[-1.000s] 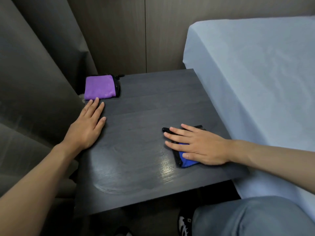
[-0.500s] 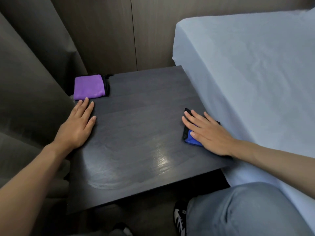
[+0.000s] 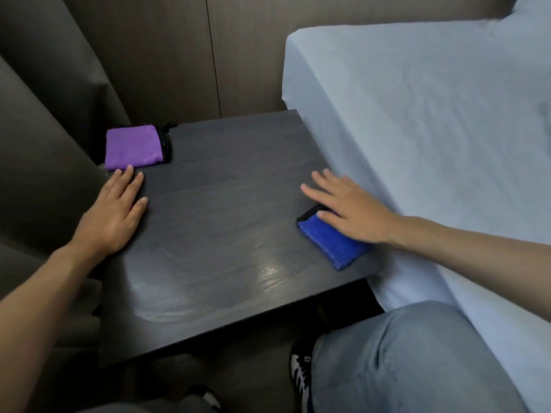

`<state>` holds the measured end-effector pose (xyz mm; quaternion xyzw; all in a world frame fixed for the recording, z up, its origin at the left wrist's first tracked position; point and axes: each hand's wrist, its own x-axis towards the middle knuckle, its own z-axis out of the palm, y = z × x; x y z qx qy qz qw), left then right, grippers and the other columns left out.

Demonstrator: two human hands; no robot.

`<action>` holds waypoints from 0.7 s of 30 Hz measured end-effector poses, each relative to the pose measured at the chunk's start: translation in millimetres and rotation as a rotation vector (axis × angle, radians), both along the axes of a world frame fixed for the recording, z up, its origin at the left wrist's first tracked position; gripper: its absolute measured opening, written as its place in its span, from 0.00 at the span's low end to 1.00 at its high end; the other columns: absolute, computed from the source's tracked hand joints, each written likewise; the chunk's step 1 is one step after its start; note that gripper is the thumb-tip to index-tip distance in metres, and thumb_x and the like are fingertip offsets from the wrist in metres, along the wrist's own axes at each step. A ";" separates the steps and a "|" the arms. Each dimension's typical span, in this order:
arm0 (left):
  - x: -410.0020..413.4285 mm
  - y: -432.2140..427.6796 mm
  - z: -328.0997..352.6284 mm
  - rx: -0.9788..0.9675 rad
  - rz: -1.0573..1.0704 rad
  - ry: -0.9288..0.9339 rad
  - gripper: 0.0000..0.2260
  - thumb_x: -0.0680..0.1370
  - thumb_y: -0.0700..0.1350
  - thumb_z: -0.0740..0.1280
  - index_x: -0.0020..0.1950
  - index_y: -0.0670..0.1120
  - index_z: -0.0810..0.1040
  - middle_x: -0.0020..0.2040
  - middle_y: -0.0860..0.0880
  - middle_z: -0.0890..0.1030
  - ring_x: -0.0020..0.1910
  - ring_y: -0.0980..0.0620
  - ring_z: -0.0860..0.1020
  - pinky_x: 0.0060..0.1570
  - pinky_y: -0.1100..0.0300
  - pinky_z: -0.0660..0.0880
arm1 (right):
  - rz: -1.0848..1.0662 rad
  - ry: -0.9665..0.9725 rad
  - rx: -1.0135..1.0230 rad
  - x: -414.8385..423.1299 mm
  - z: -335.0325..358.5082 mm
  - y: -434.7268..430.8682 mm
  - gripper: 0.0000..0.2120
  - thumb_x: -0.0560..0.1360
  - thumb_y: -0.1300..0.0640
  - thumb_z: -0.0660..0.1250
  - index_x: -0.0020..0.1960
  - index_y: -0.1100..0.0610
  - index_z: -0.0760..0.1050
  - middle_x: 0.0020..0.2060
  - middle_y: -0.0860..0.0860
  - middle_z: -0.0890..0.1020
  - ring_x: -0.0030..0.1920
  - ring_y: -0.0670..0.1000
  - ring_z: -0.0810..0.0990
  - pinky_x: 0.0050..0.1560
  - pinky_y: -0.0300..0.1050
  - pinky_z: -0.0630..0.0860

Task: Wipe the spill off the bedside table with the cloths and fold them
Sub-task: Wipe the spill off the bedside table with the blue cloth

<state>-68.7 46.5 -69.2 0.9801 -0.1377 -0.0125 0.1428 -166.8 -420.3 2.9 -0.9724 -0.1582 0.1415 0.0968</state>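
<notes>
A dark wooden bedside table [image 3: 223, 222] fills the middle of the head view. A folded purple cloth [image 3: 134, 150] with a black edge lies at its far left corner. A folded blue cloth [image 3: 328, 239] with a black edge lies near the table's right edge. My right hand [image 3: 348, 210] rests flat over the far end of the blue cloth, fingers spread. My left hand [image 3: 116, 213] lies flat on the table's left side, fingertips just short of the purple cloth. A damp, shiny smear [image 3: 208, 281] shows on the near part of the tabletop.
A bed with a pale blue sheet [image 3: 432, 129] presses against the table's right side. Grey curtain folds [image 3: 44, 129] hang on the left, and a wood-panelled wall [image 3: 208, 55] stands behind. My knee in jeans [image 3: 402, 362] and a shoe [image 3: 301, 371] are below the table's front edge.
My right hand has slid the blue cloth from the table's middle toward the right edge by the bed, and more of the cloth now shows. My left hand stays flat.
</notes>
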 end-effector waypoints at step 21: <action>-24.8 -22.8 23.5 0.169 0.130 -0.160 0.21 0.83 0.50 0.60 0.74 0.44 0.70 0.74 0.37 0.69 0.72 0.34 0.68 0.66 0.39 0.66 | -0.426 -0.118 -0.229 -51.5 -31.8 56.6 0.30 0.82 0.49 0.47 0.82 0.46 0.43 0.83 0.52 0.46 0.82 0.56 0.43 0.76 0.63 0.35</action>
